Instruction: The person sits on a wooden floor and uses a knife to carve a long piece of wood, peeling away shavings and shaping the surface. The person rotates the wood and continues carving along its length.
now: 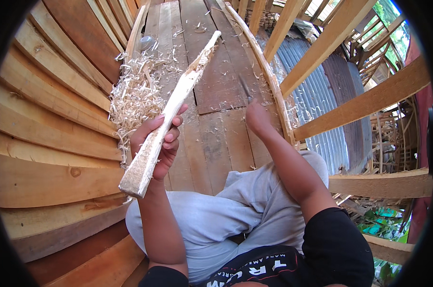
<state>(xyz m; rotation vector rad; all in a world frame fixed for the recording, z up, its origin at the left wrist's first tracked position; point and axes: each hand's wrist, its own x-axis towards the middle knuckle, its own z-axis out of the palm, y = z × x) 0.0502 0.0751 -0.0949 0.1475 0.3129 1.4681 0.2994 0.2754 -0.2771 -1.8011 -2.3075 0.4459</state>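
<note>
A pale carved wooden stick point(179, 93) slants up and away in front of me. Its near end is thick and squared, its far end narrows to a slim rounded tip, and rough torn wood shows below that tip. Around its thicker lower half my left hand point(169, 143) is closed. Off to the right, my right hand point(259, 117) is a fist on a knife point(245, 89). The dark, narrow blade points away from me and looks blurred; the handle is hidden in the fist. Blade and stick are apart.
Curly wood shavings point(139, 88) lie heaped on the plank floor point(221, 143) at left, near a small clear round object point(146, 43). A board wall point(54, 124) stands at left. Slatted railing point(321, 52) runs along the right, with corrugated metal sheets point(307, 91) beyond it. My legs are crossed.
</note>
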